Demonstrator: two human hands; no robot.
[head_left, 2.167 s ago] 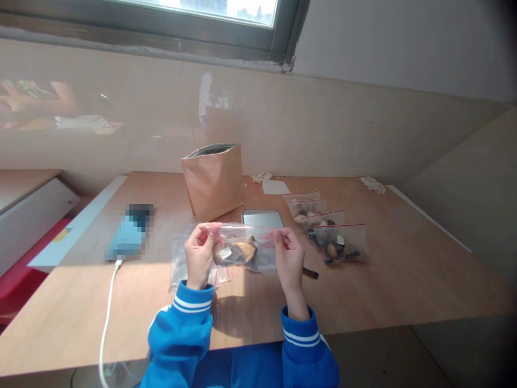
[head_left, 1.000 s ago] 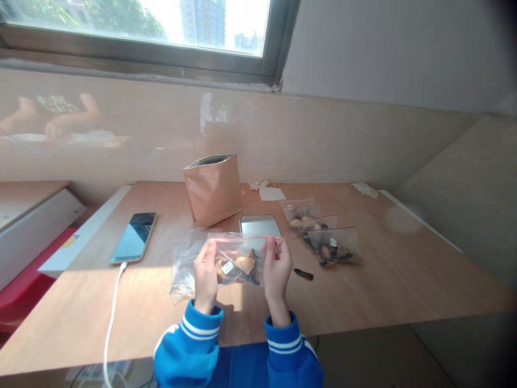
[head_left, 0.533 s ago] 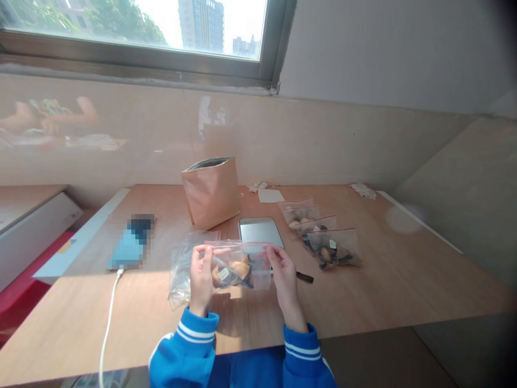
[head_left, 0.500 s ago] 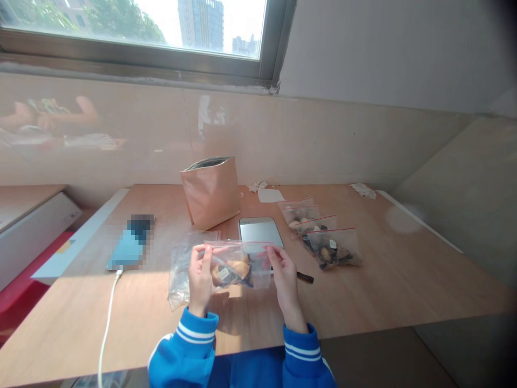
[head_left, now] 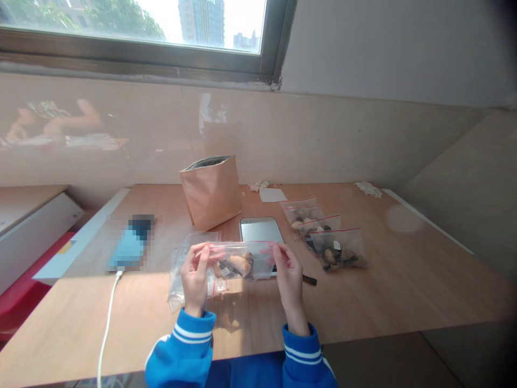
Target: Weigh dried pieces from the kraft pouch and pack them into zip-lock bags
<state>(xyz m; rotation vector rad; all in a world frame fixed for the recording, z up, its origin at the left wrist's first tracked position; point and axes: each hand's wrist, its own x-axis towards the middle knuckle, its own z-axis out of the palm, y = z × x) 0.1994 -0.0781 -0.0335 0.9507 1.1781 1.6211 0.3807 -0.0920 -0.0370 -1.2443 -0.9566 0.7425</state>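
Note:
A clear zip-lock bag (head_left: 242, 264) with brown and dark dried pieces and a small white packet inside is stretched between my two hands above the table. My left hand (head_left: 196, 277) pinches its upper left corner. At the upper right corner, the thumb and fingers of my right hand (head_left: 288, 280) are closed on the plastic. Behind the bag lies a flat silver scale (head_left: 262, 230), partly covered by it. Flat clear plastic bags (head_left: 177, 285) lie beneath and beside my left hand. Right of the scale, several filled zip-lock bags (head_left: 341, 250) rest in a row.
A brown paper pouch (head_left: 212, 191) stands with its top gaping near the wall. On the left lies a blurred-out phone (head_left: 131, 245) with a white cable (head_left: 107, 328). A dark stick-like object (head_left: 309, 280) is by my right hand. White paper (head_left: 273, 195) lies at the back.
My hands have moved slightly apart, pulling the bag's top edge wider. The bag has tilted and its contents have shifted a little.

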